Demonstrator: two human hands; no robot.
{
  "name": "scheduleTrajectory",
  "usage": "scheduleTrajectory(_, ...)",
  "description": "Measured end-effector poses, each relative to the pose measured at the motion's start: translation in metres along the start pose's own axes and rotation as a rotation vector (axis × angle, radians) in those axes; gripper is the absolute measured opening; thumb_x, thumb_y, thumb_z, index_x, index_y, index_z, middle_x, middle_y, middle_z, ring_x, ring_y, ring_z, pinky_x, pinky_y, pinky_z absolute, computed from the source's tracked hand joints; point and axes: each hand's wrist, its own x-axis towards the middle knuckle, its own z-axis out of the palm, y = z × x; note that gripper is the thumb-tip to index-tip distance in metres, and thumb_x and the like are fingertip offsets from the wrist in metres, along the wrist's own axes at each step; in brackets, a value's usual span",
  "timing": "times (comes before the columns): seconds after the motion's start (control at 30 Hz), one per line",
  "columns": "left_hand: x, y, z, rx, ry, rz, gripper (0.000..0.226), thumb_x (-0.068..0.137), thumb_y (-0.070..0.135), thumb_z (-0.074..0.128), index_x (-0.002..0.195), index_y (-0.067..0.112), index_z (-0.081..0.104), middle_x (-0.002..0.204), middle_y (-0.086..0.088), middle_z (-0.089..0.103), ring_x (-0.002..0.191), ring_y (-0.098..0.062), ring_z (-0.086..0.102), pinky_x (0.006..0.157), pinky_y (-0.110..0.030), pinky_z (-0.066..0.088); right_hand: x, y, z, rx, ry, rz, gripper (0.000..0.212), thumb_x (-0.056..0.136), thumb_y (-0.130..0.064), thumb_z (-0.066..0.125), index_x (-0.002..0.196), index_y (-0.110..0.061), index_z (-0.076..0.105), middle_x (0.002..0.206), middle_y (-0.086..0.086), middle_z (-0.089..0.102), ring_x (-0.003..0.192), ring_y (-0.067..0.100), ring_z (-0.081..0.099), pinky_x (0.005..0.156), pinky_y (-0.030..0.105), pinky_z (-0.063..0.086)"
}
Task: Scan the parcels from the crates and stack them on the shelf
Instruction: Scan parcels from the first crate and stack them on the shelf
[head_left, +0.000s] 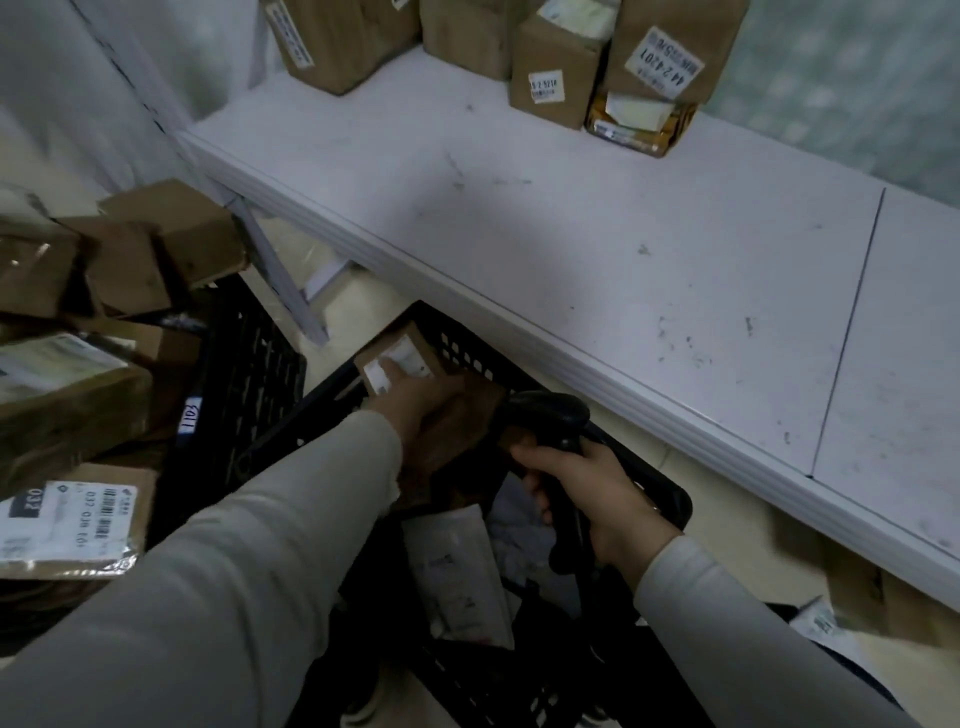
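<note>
The long white shelf (571, 234) carries a few brown cardboard boxes (556, 78) at its far end, so most of the work seems left. In the black plastic crate (483, 358) below it, the left hand (421, 400) lies on a small brown labelled parcel (400, 358); I cannot tell whether its fingers are curled. The right hand (587, 488) has its fingers wrapped round a black handheld scanner (550, 415).

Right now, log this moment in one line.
left grip: on brown parcel in crate | right grip: holds scanner over crate | shelf: boxes at back

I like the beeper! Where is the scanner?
In the head view, the black barcode scanner is gripped by the right hand, over the black crate just below the white shelf.
</note>
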Motion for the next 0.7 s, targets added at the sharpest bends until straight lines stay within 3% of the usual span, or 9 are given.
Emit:
scheduleTrajectory(0.1,-0.029,-0.025,-0.028,0.114,0.047,-0.039,0.171,0.014,0.088,0.06,0.151,0.018,-0.014,0.159,-0.014,0.006,0.143,-0.04,0.015,0.112,-0.054,0.026,-0.016,0.002,0.006,0.005,-0.026,-0.03,0.014,0.083,-0.012,0.074,0.089,-0.006,0.064,0.052,0.003,0.057,0.043,0.015,0.046,0.043,0.023,0.036)
scheduleTrajectory(0.2,-0.084,-0.039,-0.057,0.271,0.114,0.032,0.154,0.022,0.076,0.068,0.152,0.011,0.016,0.153,-0.013,0.025,0.136,-0.036,0.033,0.106,-0.045,0.04,-0.035,0.007,0.011,-0.014,-0.058,-0.099,0.02,0.083,-0.012,0.074,0.098,-0.003,0.064,0.054,0.005,0.057,0.043,0.015,0.047,0.044,0.024,0.037)
scheduleTrajectory(0.27,-0.111,-0.042,-0.074,0.226,0.19,0.077,0.131,0.037,0.069,0.075,0.145,0.009,0.033,0.142,-0.013,0.038,0.129,-0.034,0.039,0.1,-0.04,0.046,-0.047,0.009,0.013,-0.03,-0.066,-0.143,0.027,0.082,-0.012,0.075,0.104,-0.001,0.063,0.055,0.006,0.059,0.044,0.016,0.049,0.046,0.026,0.038)
scheduleTrajectory(0.37,-0.144,-0.032,-0.09,0.287,0.407,0.216,0.104,0.07,0.062,0.07,0.143,0.001,0.028,0.14,-0.017,0.036,0.13,-0.037,0.031,0.095,-0.036,0.038,-0.064,0.006,0.015,-0.005,-0.075,-0.178,0.028,0.082,-0.012,0.075,0.104,0.0,0.063,0.055,0.006,0.059,0.049,0.019,0.049,0.049,0.029,0.039)
scheduleTrajectory(0.5,-0.179,-0.012,-0.093,0.17,0.627,0.371,0.11,0.064,0.055,0.079,0.145,0.007,0.023,0.143,-0.019,0.029,0.131,-0.037,0.031,0.105,-0.046,0.031,-0.085,-0.01,0.012,0.026,-0.062,-0.261,0.022,0.084,-0.011,0.073,0.099,0.001,0.065,0.054,0.005,0.057,0.048,0.019,0.047,0.044,0.025,0.038)
scheduleTrajectory(0.6,-0.196,-0.007,-0.091,0.182,0.711,0.44,0.109,0.06,0.054,0.08,0.144,0.01,0.026,0.144,-0.017,0.029,0.132,-0.037,0.032,0.107,-0.05,0.029,-0.099,-0.026,0.002,0.068,-0.054,-0.299,0.018,0.085,-0.012,0.072,0.097,-0.002,0.064,0.054,0.005,0.056,0.045,0.016,0.047,0.04,0.02,0.038)
scheduleTrajectory(0.7,-0.211,0.0,-0.084,0.125,0.766,0.644,0.105,0.062,0.042,0.081,0.144,0.009,0.024,0.145,-0.017,0.026,0.135,-0.034,0.027,0.108,-0.05,0.027,-0.108,-0.04,-0.012,0.066,-0.029,-0.347,0.008,0.086,-0.011,0.07,0.089,-0.007,0.063,0.055,0.005,0.056,0.043,0.015,0.047,0.041,0.02,0.038)
